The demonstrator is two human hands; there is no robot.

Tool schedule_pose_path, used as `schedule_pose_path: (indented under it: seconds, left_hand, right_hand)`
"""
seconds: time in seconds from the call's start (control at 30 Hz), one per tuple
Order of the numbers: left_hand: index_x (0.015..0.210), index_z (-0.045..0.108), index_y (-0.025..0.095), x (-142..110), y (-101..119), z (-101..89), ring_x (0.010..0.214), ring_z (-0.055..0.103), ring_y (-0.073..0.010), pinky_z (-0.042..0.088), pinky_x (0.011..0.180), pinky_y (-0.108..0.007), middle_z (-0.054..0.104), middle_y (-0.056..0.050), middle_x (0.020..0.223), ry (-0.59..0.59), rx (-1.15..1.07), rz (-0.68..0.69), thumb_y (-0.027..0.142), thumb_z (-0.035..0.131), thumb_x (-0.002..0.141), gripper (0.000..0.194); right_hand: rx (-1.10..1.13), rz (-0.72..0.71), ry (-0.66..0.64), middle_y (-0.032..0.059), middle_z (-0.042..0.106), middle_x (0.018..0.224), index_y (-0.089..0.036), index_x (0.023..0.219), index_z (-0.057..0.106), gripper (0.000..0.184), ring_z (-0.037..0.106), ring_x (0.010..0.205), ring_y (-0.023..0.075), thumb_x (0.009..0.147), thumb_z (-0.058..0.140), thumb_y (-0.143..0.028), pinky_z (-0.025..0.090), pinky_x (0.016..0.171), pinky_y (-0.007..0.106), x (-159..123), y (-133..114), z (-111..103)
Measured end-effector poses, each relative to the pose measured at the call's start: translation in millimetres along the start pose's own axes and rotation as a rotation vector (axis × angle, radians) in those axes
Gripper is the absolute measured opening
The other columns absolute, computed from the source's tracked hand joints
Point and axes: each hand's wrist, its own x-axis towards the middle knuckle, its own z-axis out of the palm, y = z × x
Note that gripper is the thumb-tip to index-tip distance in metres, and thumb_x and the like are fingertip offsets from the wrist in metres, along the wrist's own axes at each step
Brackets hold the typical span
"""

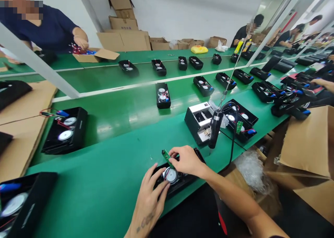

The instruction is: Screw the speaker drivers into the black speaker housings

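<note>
Green circuit board [167, 158] pinched in the right hand [186, 160] over a black speaker case [182, 179], held steady by the spread left hand [147, 199].

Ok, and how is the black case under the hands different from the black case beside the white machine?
The case under the hands has the left hand on it, while the case beside the white machine has no hand on it. The first case's green board is up in the right hand; the second case's green board lies inside it. Both are open black cases with round speakers inside.
</note>
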Motion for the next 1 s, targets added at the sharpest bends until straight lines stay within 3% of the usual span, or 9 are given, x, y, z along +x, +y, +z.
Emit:
schedule_pose_path:
  seconds: [0.13, 0.2, 0.27, 0.4, 0.5, 0.6, 0.73, 0.83, 1.0]
  left_hand:
    - [0.112, 0.076, 0.023, -0.9, 5.0, 1.7, 0.139, 0.068, -0.0295, 0.058, 0.118, -0.058, 0.076, -0.009, 0.136, 0.013, -0.015, -0.064, 0.011, 0.06, 0.103, 0.022]
    - [0.114, 0.076, 0.024, -1.5, 8.6, -0.9, 0.141, 0.066, -0.0305, 0.056, 0.12, -0.059, 0.075, -0.009, 0.14, -0.027, -0.016, -0.085, 0.012, 0.058, 0.102, 0.025]
    - [0.12, 0.077, 0.025, -2.4, 11.2, -3.9, 0.149, 0.059, -0.0349, 0.053, 0.122, -0.063, 0.071, -0.01, 0.148, -0.117, -0.003, -0.09, 0.02, 0.062, 0.102, 0.024]
    - [0.119, 0.076, 0.023, -6.0, 10.7, -2.8, 0.159, 0.044, -0.0469, 0.043, 0.126, -0.073, 0.065, -0.014, 0.155, -0.248, 0.078, -0.009, 0.042, 0.083, 0.09, 0.036]
    - [0.112, 0.075, 0.023, -8.1, 8.1, 2.5, 0.16, 0.042, -0.0478, 0.038, 0.128, -0.076, 0.068, -0.013, 0.152, -0.292, 0.125, 0.042, 0.031, 0.086, 0.087, 0.029]
    - [0.11, 0.076, 0.023, -8.4, 8.8, 5.6, 0.161, 0.043, -0.0442, 0.034, 0.131, -0.076, 0.071, -0.01, 0.148, -0.3, 0.112, 0.069, 0.021, 0.078, 0.092, 0.018]
    - [0.113, 0.079, 0.024, -7.5, 14.4, 6.5, 0.162, 0.043, -0.0428, 0.026, 0.135, -0.075, 0.075, -0.006, 0.144, -0.281, 0.099, 0.027, 0.014, 0.073, 0.093, 0.023]
    - [0.118, 0.08, 0.026, -7.6, 17.5, 7.4, 0.162, 0.042, -0.0442, 0.023, 0.136, -0.076, 0.076, -0.006, 0.143, -0.299, 0.095, 0.021, 0.014, 0.072, 0.092, 0.029]
    - [0.122, 0.08, 0.023, -11.7, 20.1, 13.0, 0.162, 0.038, -0.051, 0.01, 0.134, -0.084, 0.075, -0.008, 0.143, -0.308, 0.124, 0.059, 0.017, 0.073, 0.09, 0.034]
  right_hand:
    - [0.163, -0.356, -0.149, 0.0065, 0.088, 0.108, -0.018, 0.104, 0.084, 0.012, 0.082, 0.097, 0.0181, 0.099, 0.073, -0.018, 0.062, 0.092, 0.028, -19.9, 33.0, -23.2]
    - [0.042, -0.522, -0.203, 0.0069, 0.088, 0.111, -0.019, 0.108, 0.084, 0.018, 0.081, 0.101, 0.0187, 0.105, 0.066, -0.018, 0.061, 0.093, 0.03, -35.3, 46.1, -32.3]
    - [-0.174, -0.595, -0.226, 0.0054, 0.087, 0.112, -0.021, 0.113, 0.083, 0.026, 0.078, 0.102, 0.0193, 0.108, 0.058, -0.013, 0.059, 0.088, 0.031, -49.8, 52.0, -35.6]
    - [-0.495, -0.6, -0.32, 0.0026, 0.085, 0.111, -0.021, 0.115, 0.079, 0.025, 0.074, 0.1, 0.0205, 0.104, 0.06, -0.009, 0.048, 0.073, 0.033, -66.4, 46.4, -25.4]
    - [-0.583, -0.557, -0.404, 0.0036, 0.084, 0.11, -0.018, 0.113, 0.076, 0.02, 0.071, 0.099, 0.0211, 0.101, 0.064, -0.009, 0.043, 0.07, 0.035, -67.5, 41.0, -15.2]
    - [-0.572, -0.546, -0.446, 0.0042, 0.083, 0.114, -0.019, 0.113, 0.074, 0.022, 0.07, 0.102, 0.0205, 0.1, 0.061, -0.006, 0.042, 0.07, 0.035, -63.9, 41.4, -12.7]
    - [-0.471, -0.555, -0.476, 0.0043, 0.084, 0.112, -0.02, 0.111, 0.078, 0.027, 0.071, 0.101, 0.0202, 0.097, 0.06, -0.006, 0.044, 0.075, 0.034, -59.2, 43.8, -16.6]
    - [-0.401, -0.565, -0.456, 0.0055, 0.084, 0.105, -0.019, 0.106, 0.08, 0.022, 0.072, 0.096, 0.0215, 0.094, 0.063, -0.011, 0.049, 0.084, 0.036, -59.5, 45.3, -16.5]
    - [-0.394, -0.592, -0.411, 0.005, 0.083, 0.107, -0.019, 0.108, 0.078, 0.022, 0.071, 0.098, 0.0215, 0.1, 0.058, -0.013, 0.05, 0.093, 0.036, -67.1, 51.2, -10.5]
